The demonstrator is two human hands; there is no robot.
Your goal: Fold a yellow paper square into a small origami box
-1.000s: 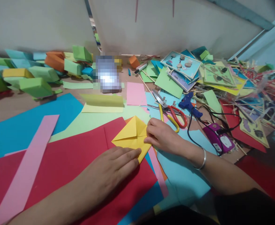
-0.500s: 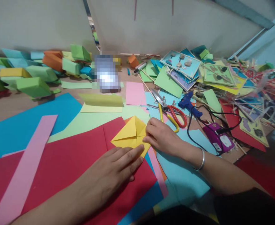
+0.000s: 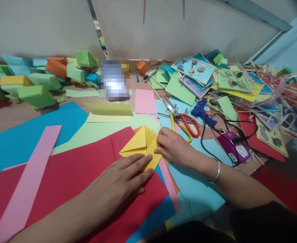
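Note:
A folded yellow paper [image 3: 141, 143] lies on a large red sheet [image 3: 69, 172] in the middle of the table. My left hand [image 3: 118, 182] lies flat with its fingers stretched out, the fingertips pressing the yellow paper's lower edge. My right hand [image 3: 175, 146] has its fingers curled and pinched at the paper's right corner. A silver bangle [image 3: 217, 171] sits on my right wrist.
Red and yellow scissors [image 3: 185, 123], a blue glue gun [image 3: 201, 111] with a black cord and a purple plug block [image 3: 235, 150] lie right of my hands. Folded paper boxes [image 3: 37, 94] pile at the far left. Decorated cards [image 3: 196, 69] and wooden sticks crowd the far right. A pink strip [image 3: 29, 185] crosses the red sheet.
My left hand has slid slightly up and forward so its fingers cover more of the yellow paper's lower edge. My right hand has stayed at the right corner.

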